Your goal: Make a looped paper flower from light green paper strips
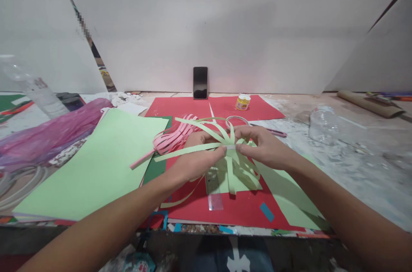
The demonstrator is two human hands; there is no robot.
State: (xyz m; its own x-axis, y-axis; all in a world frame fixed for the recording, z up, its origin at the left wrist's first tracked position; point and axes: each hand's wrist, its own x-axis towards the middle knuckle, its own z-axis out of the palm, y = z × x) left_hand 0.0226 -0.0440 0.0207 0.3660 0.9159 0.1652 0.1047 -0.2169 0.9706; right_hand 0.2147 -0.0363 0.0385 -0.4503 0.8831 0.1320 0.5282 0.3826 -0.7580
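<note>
A bundle of pale green paper strips [230, 177] fans out in the middle of the view, some strips spreading upward and others hanging down. My left hand [196, 161] pinches its centre from the left, thumb beside a small whitish band [231, 147]. From the right, my right hand [265, 146] grips the same centre with thumb and fingers. Some of my left fingers are hidden behind the strips. Just left of the bundle lies a pink paper-strip tassel [170, 139] on a rolled pink stick. Beneath my hands, a clear ruler [215, 201] rests on red paper [193, 214].
Stacked light green sheets [90, 169] cover the left side. A ring of tape [236, 117], a yellow-labelled jar [243, 101] and a phone [200, 83] stand or lie farther back. Pink plastic [58, 132] and a bottle [41, 94] are left; a clear jar [323, 124] is right.
</note>
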